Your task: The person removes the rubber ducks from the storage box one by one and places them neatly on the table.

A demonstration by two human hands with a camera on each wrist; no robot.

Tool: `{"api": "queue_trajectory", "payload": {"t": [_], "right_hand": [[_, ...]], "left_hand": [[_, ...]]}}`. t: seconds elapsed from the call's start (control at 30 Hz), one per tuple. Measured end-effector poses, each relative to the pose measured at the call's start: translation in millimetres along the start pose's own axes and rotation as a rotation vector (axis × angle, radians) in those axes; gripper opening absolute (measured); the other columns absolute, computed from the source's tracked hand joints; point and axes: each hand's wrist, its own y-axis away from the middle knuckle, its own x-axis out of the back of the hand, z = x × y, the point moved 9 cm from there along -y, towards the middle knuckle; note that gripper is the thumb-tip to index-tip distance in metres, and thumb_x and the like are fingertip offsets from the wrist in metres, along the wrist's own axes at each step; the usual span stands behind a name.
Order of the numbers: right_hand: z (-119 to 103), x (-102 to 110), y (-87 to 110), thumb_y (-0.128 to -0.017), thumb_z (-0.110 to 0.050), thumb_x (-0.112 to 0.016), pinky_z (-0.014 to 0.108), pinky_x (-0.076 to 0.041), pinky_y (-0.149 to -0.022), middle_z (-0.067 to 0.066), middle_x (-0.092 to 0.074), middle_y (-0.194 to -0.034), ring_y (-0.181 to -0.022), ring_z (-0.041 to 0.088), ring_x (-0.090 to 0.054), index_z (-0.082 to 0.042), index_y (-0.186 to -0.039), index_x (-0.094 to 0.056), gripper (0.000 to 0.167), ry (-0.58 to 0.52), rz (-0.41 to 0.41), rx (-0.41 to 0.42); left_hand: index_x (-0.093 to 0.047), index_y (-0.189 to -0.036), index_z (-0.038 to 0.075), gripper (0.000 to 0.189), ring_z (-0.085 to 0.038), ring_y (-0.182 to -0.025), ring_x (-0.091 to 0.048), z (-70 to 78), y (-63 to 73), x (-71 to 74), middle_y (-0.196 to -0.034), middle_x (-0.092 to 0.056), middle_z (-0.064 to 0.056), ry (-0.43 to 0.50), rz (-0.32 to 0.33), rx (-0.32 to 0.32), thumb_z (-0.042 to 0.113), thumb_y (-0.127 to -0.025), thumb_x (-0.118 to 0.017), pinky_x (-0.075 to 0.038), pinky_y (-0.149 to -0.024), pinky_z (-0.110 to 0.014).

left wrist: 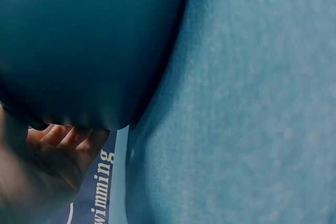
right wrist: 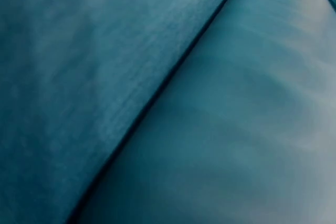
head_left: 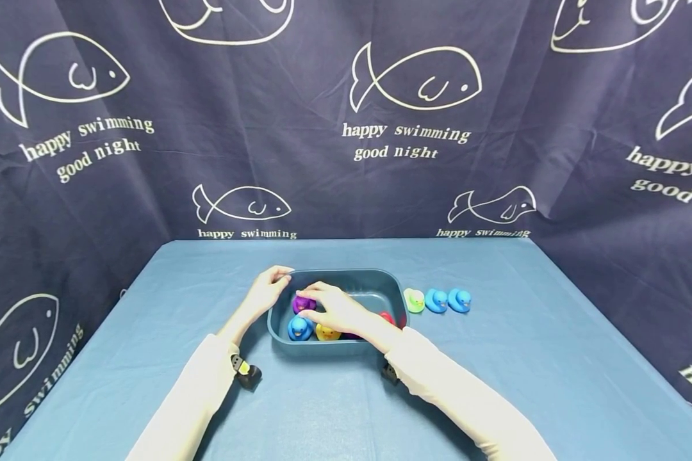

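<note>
A dark teal rectangular tub point(head_left: 339, 347) stands on the table with several rubber ducks in it. My left hand point(head_left: 267, 289) grips the rim at its far left corner; in the left wrist view, the left hand's fingers point(left wrist: 65, 137) lie behind the tub's wall. Inside the tub, my right hand point(head_left: 340, 309) has its fingers and thumb about a purple rubber duck point(head_left: 303, 304). A blue duck point(head_left: 300, 329) and a yellow duck point(head_left: 326, 333) sit near it. A red duck point(head_left: 387, 317) shows partly behind the right forearm. The right wrist view shows only the tub's outer wall point(right wrist: 226, 129), with the right hand hidden.
Right of the tub, a pale green duck point(head_left: 414, 301), a blue duck point(head_left: 436, 301) and another blue duck point(head_left: 459, 300) stand in a row. A blue cloth point(head_left: 334, 410) covers the table. Dark fish-print curtains point(head_left: 323, 173) hang behind and at both sides.
</note>
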Motion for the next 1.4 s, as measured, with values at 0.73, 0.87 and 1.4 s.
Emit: {"api": "queue_trajectory", "payload": {"t": [0.73,0.87,1.4], "right_hand": [[5,9,-0.1,-0.083,-0.013,-0.070,0.033,-0.049,-0.084,0.009,-0.063,-0.097,-0.089,0.020,-0.059,-0.003,-0.104,-0.065,0.024,0.016,0.100,-0.041],[9,5,-0.9,-0.082,-0.018,-0.071,0.032,-0.050,-0.085,0.008,-0.064,-0.102,-0.092,0.020,-0.060,-0.005,-0.109,-0.068,0.030,0.044,0.065,-0.064],[9,8,-0.2,-0.081,-0.015,-0.072,0.033,-0.050,-0.084,0.009,-0.066,-0.099,-0.090,0.022,-0.061,-0.004,-0.109,-0.067,0.030,0.052,0.084,-0.079]], "left_hand": [[-0.061,-0.115,0.001,0.025,-0.023,-0.096,-0.057,-1.1,-0.7,-0.3,-0.107,-0.067,-0.018,-0.007,0.008,-0.004,0.010,-0.094,-0.051,-0.042,-0.082,-0.030],[-0.061,-0.115,0.001,0.025,-0.023,-0.094,-0.056,-0.1,-0.2,-0.7,-0.107,-0.067,-0.019,-0.009,0.008,-0.007,0.010,-0.094,-0.051,-0.042,-0.081,-0.030],[-0.061,-0.115,0.002,0.025,-0.016,-0.085,-0.053,-0.2,0.7,-0.3,-0.104,-0.067,-0.017,-0.013,0.011,0.011,0.011,-0.094,-0.052,-0.041,-0.075,-0.028]]}}
